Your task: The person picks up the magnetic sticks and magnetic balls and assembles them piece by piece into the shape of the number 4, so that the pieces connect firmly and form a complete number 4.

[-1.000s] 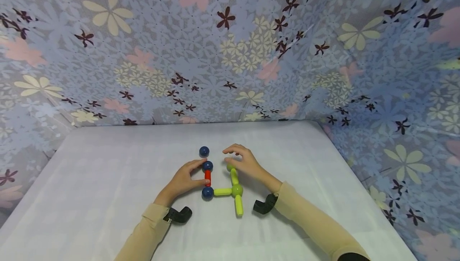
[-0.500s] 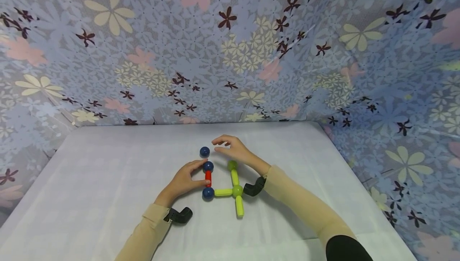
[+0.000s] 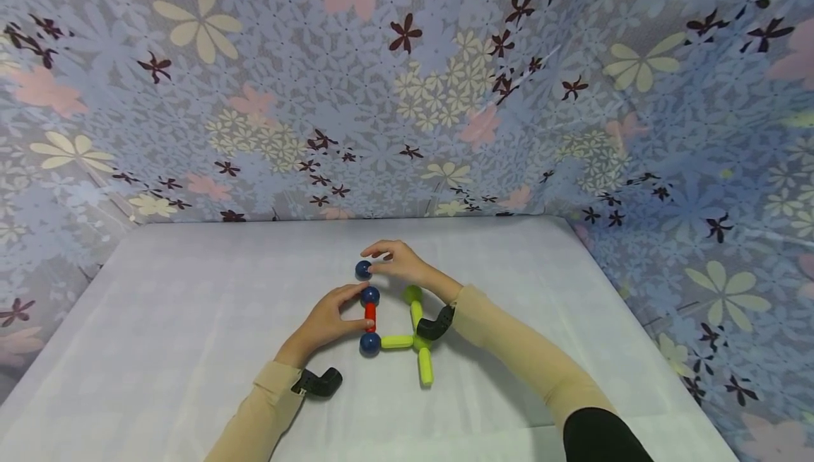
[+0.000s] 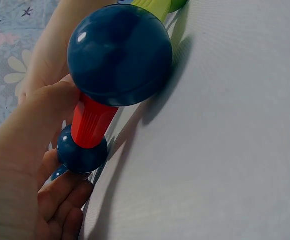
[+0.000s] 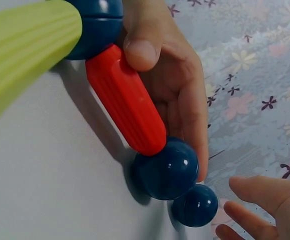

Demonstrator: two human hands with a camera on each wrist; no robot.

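My left hand (image 3: 323,318) holds the left side of a stick-and-ball toy build, its thumb against a red stick (image 3: 371,315) and its fingertips at the far blue ball (image 3: 370,296). The near blue ball (image 4: 120,55) joins that stick to a lime stick (image 3: 397,342). Beyond the build lies a loose blue ball (image 5: 197,206). My right hand (image 3: 402,264) reaches over to it, thumb and fingers spread around its right side. A small gap shows between those fingers and the ball in the right wrist view.
A green ball (image 3: 413,294) tops another lime stick at the build's right, partly behind my right wrist. One lime stick (image 3: 425,368) points toward me. Black wrist cameras (image 3: 436,323) hang low over the white-covered table (image 3: 191,292). Floral cloth (image 3: 356,95) rises behind.
My right hand has moved left from above the green ball to the loose blue ball. My left hand and the build have stayed put.
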